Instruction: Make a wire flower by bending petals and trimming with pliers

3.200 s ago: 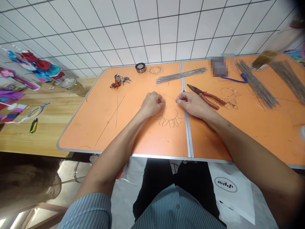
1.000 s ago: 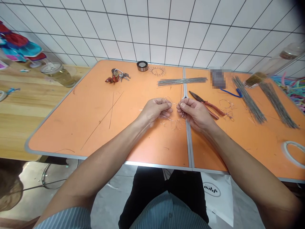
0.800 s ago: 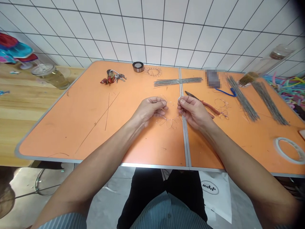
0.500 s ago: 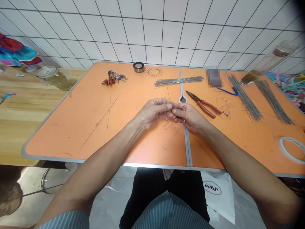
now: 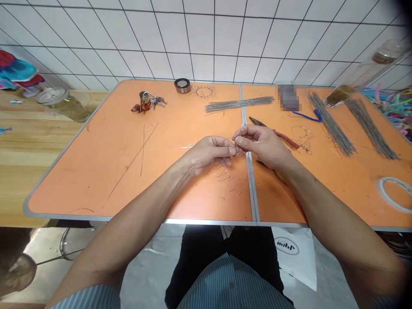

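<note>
Wire ring (image 5: 229,174) is held over the table (image 5: 193,201), pinched between thumb and drawn-in fingers of the left hand (image 5: 208,154); at its far edge, it is also pinched by the right hand (image 5: 261,143). Pliers (image 5: 288,138) are partly covered by that hand; beyond, a wire bundle (image 5: 240,104) is laid.

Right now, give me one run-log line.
left hand: holding looped wire | right hand: pinching looped wire | pliers: partly hidden

A white tiled wall (image 5: 198,34) rises behind an orange table (image 5: 206,207) above grey floor (image 5: 146,268).
</note>
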Available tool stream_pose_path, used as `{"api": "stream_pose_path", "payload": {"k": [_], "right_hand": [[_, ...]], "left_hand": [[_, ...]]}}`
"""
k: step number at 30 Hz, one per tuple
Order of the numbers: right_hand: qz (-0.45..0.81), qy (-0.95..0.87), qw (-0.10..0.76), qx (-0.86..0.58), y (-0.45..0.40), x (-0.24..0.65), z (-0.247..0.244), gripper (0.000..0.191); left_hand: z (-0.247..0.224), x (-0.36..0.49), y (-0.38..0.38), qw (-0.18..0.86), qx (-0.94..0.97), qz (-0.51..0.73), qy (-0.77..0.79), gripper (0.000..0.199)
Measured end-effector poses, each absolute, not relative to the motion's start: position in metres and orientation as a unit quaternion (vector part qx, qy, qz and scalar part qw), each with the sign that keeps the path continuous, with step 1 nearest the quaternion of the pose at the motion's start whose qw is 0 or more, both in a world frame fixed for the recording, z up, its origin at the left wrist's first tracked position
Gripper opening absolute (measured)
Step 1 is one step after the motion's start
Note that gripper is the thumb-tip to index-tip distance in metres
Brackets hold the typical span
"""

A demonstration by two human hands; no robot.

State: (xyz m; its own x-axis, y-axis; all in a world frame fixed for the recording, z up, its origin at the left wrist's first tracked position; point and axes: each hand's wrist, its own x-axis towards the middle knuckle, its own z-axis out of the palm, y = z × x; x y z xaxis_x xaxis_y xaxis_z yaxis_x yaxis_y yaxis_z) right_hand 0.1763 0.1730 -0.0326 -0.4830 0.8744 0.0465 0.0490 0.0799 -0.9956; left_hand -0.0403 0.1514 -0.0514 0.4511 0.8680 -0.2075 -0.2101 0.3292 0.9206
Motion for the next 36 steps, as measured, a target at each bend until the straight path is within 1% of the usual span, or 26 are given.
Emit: {"api": "stream_pose_path", "payload": {"k": [4,9,11,14,18,26,29,36], "right_hand": [[0.548,-0.643,0.373,-0.384,0.173,0.173,-0.033,0.033],[0.412,-0.622,0.49,-0.451,0.174,0.178,-0.028,0.022],[0.382,-0.624,0.509,-0.453,0.171,0.177,-0.025,0.02],[0.395,-0.635,0.49,-0.449,0.167,0.172,-0.025,0.018],[0.421,-0.636,0.468,-0.446,0.166,0.168,-0.028,0.017],[0.336,-0.636,0.522,-0.458,0.164,0.172,-0.022,0.022],[0.36,-0.63,0.517,-0.454,0.164,0.171,-0.024,0.021],[0.432,-0.603,0.498,-0.449,0.166,0.171,-0.029,0.025]], "left_hand": [[-0.05,-0.04,0.151,0.722,0.441,0.366,0.388,0.013],[-0.043,-0.038,0.15,0.684,0.425,0.404,0.435,0.009],[-0.041,-0.038,0.15,0.673,0.419,0.416,0.445,0.01],[-0.041,-0.037,0.15,0.668,0.416,0.424,0.447,0.013],[-0.042,-0.038,0.15,0.668,0.411,0.43,0.447,0.012],[-0.043,-0.04,0.151,0.65,0.422,0.451,0.442,0.011],[-0.044,-0.039,0.151,0.652,0.423,0.444,0.446,0.011],[-0.045,-0.038,0.151,0.652,0.416,0.456,0.44,0.012]]}}
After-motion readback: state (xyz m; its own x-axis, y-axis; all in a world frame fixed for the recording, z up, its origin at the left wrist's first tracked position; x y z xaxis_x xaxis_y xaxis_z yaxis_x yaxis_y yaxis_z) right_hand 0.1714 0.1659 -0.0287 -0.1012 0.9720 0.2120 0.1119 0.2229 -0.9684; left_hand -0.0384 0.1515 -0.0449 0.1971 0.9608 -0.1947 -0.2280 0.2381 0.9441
